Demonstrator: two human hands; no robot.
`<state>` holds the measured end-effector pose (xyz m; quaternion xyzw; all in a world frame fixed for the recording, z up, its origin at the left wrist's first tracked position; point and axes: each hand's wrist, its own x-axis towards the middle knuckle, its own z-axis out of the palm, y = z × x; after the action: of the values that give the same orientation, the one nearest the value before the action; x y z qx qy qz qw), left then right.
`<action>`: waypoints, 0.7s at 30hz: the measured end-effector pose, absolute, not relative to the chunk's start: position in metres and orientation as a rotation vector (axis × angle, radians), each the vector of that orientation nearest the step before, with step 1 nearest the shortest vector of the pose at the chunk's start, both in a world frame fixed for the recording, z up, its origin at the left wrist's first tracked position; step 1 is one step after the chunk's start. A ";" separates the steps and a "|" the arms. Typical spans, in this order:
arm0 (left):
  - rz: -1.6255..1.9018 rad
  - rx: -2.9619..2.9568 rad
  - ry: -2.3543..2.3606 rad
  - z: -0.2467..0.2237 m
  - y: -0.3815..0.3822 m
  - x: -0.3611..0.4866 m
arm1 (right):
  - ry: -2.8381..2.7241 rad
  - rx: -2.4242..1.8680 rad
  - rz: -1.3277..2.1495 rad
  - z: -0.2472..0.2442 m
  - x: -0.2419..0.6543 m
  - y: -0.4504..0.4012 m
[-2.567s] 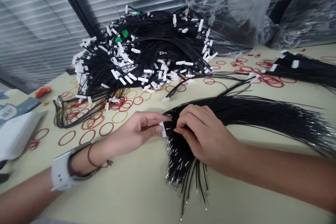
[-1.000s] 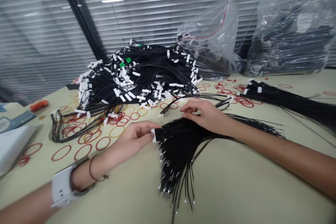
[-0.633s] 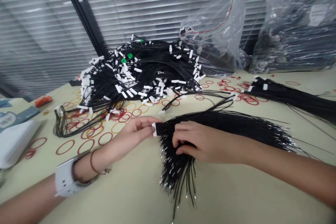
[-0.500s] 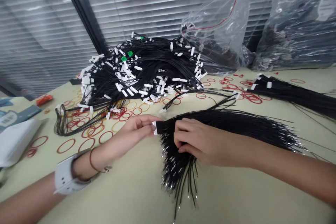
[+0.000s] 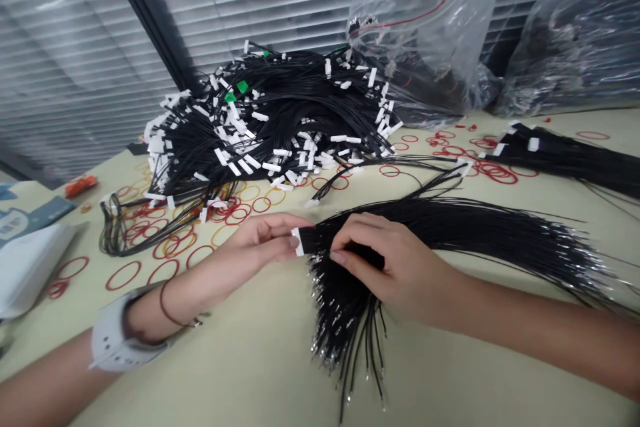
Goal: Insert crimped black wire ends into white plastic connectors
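My left hand (image 5: 273, 240) pinches a white connector (image 5: 299, 241) between thumb and fingers, with black wires running from it to the right. Close beside it, my right hand (image 5: 390, 250) bends over a bundle of black wires (image 5: 345, 310) with bare metal terminals at their tips. The right thumb and index fingertip come together above these terminals. Anything between them is too small or hidden to make out. A longer spread of black wires (image 5: 480, 227) reaches out behind the right hand, its metal-tipped ends at the right.
A large heap of black cables with white connectors (image 5: 280, 120) lies at the back by the blinds. Clear plastic bags (image 5: 425, 40) stand at the back right. Red rubber bands (image 5: 123, 275) are scattered over the table (image 5: 225, 367). Another cable bundle (image 5: 575, 157) lies at the right.
The right thumb has straightened and its tip now shows by the index finger, over the terminals. My left hand keeps hold of the connector. The whole view has shifted slightly.
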<state>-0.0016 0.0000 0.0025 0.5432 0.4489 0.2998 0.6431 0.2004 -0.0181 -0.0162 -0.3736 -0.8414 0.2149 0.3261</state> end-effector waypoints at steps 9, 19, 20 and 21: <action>0.616 1.406 1.069 0.000 -0.002 0.002 | -2.091 -1.143 0.579 -0.024 0.193 -0.021; 0.581 1.457 1.124 0.005 -0.006 0.005 | -2.063 -1.148 0.659 -0.025 0.192 -0.016; 0.589 1.462 1.127 0.005 -0.005 0.005 | -2.066 -1.147 0.652 -0.025 0.192 -0.016; 0.595 1.466 1.128 0.004 -0.005 0.005 | -2.067 -1.150 0.647 -0.026 0.192 -0.016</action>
<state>0.0053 -0.0047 0.0044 0.6229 0.4793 0.2531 0.5641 0.1918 -0.0165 -0.0256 -0.4414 -0.7933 0.2484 0.3378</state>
